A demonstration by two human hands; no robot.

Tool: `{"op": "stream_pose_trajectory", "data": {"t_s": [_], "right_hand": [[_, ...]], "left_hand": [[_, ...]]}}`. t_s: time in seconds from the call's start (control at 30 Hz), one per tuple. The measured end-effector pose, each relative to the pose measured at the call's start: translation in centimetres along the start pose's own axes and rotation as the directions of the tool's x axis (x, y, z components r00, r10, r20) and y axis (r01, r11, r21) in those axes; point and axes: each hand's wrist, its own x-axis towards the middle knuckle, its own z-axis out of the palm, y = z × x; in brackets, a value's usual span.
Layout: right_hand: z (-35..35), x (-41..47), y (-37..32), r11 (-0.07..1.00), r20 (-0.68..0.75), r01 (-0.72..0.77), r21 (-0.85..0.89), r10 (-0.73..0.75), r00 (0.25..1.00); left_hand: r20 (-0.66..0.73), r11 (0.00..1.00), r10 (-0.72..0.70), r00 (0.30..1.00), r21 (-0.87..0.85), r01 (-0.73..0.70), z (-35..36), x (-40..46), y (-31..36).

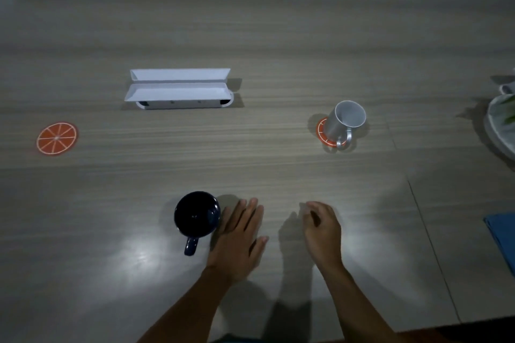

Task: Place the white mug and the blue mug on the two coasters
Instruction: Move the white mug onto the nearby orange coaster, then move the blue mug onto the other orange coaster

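The white mug (345, 121) stands upright on an orange-slice coaster (323, 133) at the right, handle toward me. A second orange-slice coaster (56, 138) lies bare at the far left. The dark blue mug (196, 214) stands on the table near me, handle pointing toward me. My left hand (240, 237) lies flat, fingers apart, just right of the blue mug, at most brushing its side and holding nothing. My right hand (323, 228) hovers further right with fingers loosely curled and nothing in it.
A white folded tray-like box (178, 89) sits at the middle back of the wooden table (267, 164). A white plate with greenery (501, 122) is at the right edge, a blue cloth (503, 237) below it. The table's front edge runs near my forearms.
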Motion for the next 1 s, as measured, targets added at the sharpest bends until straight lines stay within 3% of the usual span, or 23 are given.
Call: {"op": "stream_pose_trajectory", "data": {"t_s": [0.13,0.33,0.53,0.63,0.77,1.0], "right_hand": [[2.7,-2.8,1.3,0.962,0.098,0.178,-0.205,-0.161,0.982],[7.5,-6.8,1.8,0.763,0.343,0.447,-0.467,-0.31,0.887],[8.7,-7.6,2.1,0.662,0.326,0.446,-0.603,-0.306,0.895],[8.8,-7.6,2.2,0.652,0.321,0.439,-0.619,-0.3,0.898],[8.8,-7.8,2.1,0.645,0.31,0.435,-0.629,-0.305,0.9],[9.1,-7.7,2.3,0.646,0.305,0.424,-0.635,-0.294,0.906]], "left_hand": [[-0.015,0.999,0.033,0.999,-0.031,-0.033,0.3,-4.0,-1.6],[-0.048,0.99,0.054,0.997,-0.126,-0.06,-0.1,-8.3,-4.6],[-0.176,0.981,0.018,0.984,-0.187,-0.051,-0.4,-11.7,-7.5],[-0.276,0.914,-0.21,0.938,-0.396,0.088,-1.7,-12.2,-8.2],[-0.272,0.725,-0.45,0.85,-0.668,0.17,-3.9,-12.1,-8.1],[-0.202,0.585,-0.447,0.872,-0.803,0.114,-4.3,-10.8,-7.2]]}}
